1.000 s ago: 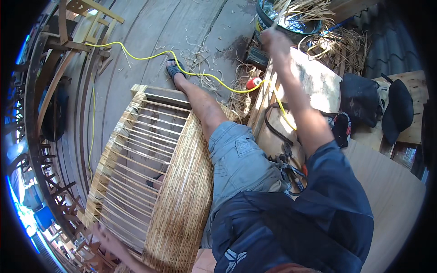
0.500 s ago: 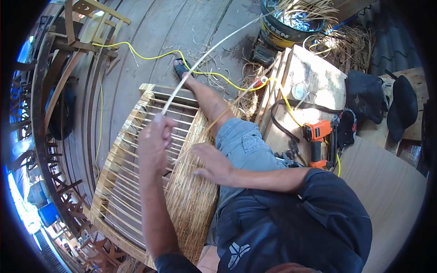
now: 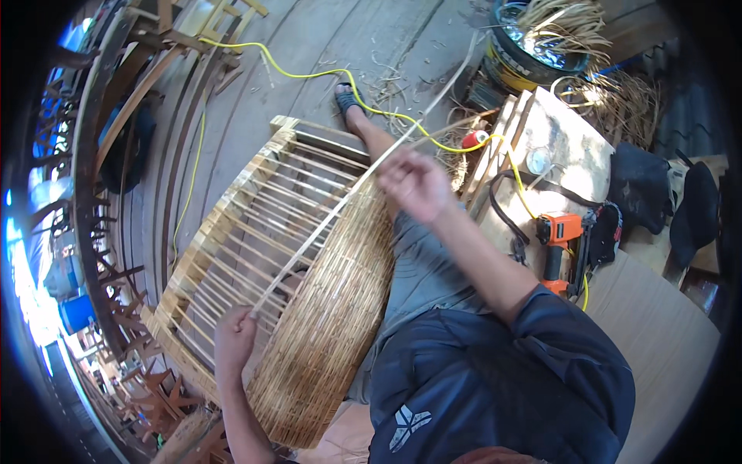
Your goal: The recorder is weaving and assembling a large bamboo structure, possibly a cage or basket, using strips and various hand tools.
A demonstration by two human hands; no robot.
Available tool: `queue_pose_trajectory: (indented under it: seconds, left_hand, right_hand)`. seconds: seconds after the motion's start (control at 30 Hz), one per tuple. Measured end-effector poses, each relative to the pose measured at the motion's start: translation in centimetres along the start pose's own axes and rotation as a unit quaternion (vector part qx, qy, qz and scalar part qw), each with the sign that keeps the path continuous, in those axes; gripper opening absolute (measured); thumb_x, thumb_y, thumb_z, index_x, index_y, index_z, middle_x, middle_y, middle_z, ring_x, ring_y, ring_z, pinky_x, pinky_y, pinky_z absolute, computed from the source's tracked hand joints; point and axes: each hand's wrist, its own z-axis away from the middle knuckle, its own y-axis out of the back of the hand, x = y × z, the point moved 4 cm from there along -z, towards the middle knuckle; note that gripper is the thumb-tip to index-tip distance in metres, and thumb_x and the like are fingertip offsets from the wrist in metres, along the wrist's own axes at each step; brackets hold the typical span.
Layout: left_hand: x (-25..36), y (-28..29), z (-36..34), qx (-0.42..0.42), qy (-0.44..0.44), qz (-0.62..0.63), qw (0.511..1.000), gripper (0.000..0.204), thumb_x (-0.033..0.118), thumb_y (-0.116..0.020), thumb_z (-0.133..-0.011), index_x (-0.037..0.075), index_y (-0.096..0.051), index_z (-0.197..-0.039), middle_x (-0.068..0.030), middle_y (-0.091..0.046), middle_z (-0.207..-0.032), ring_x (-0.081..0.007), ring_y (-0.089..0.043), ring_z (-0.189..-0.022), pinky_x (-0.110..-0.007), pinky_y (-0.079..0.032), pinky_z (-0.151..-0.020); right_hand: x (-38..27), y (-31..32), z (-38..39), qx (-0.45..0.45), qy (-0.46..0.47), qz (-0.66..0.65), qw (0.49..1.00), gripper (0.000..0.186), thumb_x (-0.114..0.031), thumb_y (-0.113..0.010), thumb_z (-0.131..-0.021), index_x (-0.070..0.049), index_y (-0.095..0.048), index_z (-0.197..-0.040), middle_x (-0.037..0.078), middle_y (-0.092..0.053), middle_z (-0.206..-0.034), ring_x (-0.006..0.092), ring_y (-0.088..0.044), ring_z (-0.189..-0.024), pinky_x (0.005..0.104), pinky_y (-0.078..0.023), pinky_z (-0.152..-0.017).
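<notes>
A long pale cane strip (image 3: 321, 226) runs diagonally from my closed left hand (image 3: 233, 334), which grips its near end, up toward the black bucket. My right hand (image 3: 419, 184) is beside the strip farther along, its fingers loosely curled and apart; whether they touch it is unclear. Below the strip, a wooden frame (image 3: 202, 240) leans at a slant against my leg. Thin cane strands (image 3: 267, 197) stretch across its open left part, and a tightly woven band (image 3: 328, 309) covers its right part.
A black bucket (image 3: 533, 73) of water holds more cane strips (image 3: 568, 27). An orange nail gun (image 3: 560, 228) lies on a plywood bench at right. A yellow hose (image 3: 309, 75) crosses the plank floor. Wooden furniture parts (image 3: 135, 100) stand at left.
My left hand has pulled the strip's end back toward me, down and left. My right hand has lifted off the woven band and moved forward and right, beside the strip.
</notes>
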Motion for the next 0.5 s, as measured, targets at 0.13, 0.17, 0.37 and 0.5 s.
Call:
queue_pose_trajectory:
  seconds: [0.13, 0.17, 0.37, 0.5]
  left_hand:
    - [-5.3, 3.9, 5.4, 0.082, 0.050, -0.153, 0.984, 0.015, 0.009, -0.055, -0.076, -0.002, -0.063, -0.083, -0.0193, -0.055, -0.082, -0.0326, -0.057, -0.076, -0.038, -0.044, -0.068]
    - [-6.5, 4.2, 6.6, 0.072, 0.082, -0.146, 0.983, 0.015, 0.008, -0.054, -0.077, -0.002, -0.062, -0.085, -0.0180, -0.055, -0.086, -0.0298, -0.056, -0.075, -0.036, -0.044, -0.067]
    - [-5.0, 1.4, 9.6, 0.100, 0.140, 0.270, 0.947, 0.015, 0.011, -0.050, -0.087, -0.001, -0.059, -0.087, -0.0047, -0.058, -0.093, -0.0100, -0.053, -0.080, -0.025, -0.044, -0.069]
    - [0.7, -2.9, 10.3, 0.057, 0.088, 0.314, 0.944, 0.022, 0.011, -0.052, -0.086, -0.002, -0.062, -0.072, -0.0095, -0.060, -0.079, -0.0157, -0.057, -0.068, -0.027, -0.045, -0.063]
  right_hand:
    - [-4.2, -0.4, -0.9, 0.031, 0.085, 0.171, 0.981, 0.014, -0.019, -0.049, -0.092, -0.006, -0.054, -0.097, 0.006, -0.057, -0.083, 0.0204, -0.061, -0.079, 0.0332, -0.053, -0.069]
    - [-3.7, -0.3, -0.6, 0.068, 0.043, 0.214, 0.973, 0.015, -0.019, -0.049, -0.092, -0.006, -0.054, -0.095, 0.006, -0.058, -0.080, 0.0200, -0.061, -0.076, 0.0317, -0.053, -0.066]
    - [11.4, -1.7, 9.3, -0.117, -0.452, 0.513, 0.720, 0.033, -0.026, -0.043, -0.092, 0.000, -0.058, -0.107, 0.015, -0.066, -0.088, 0.0222, -0.065, -0.077, 0.0312, -0.053, -0.067]
    - [20.3, -3.7, 15.3, -0.211, -0.471, 0.307, 0.799, 0.043, -0.029, -0.052, -0.090, -0.006, -0.040, -0.124, 0.009, -0.056, -0.113, 0.0187, -0.057, -0.098, 0.0323, -0.049, -0.076]
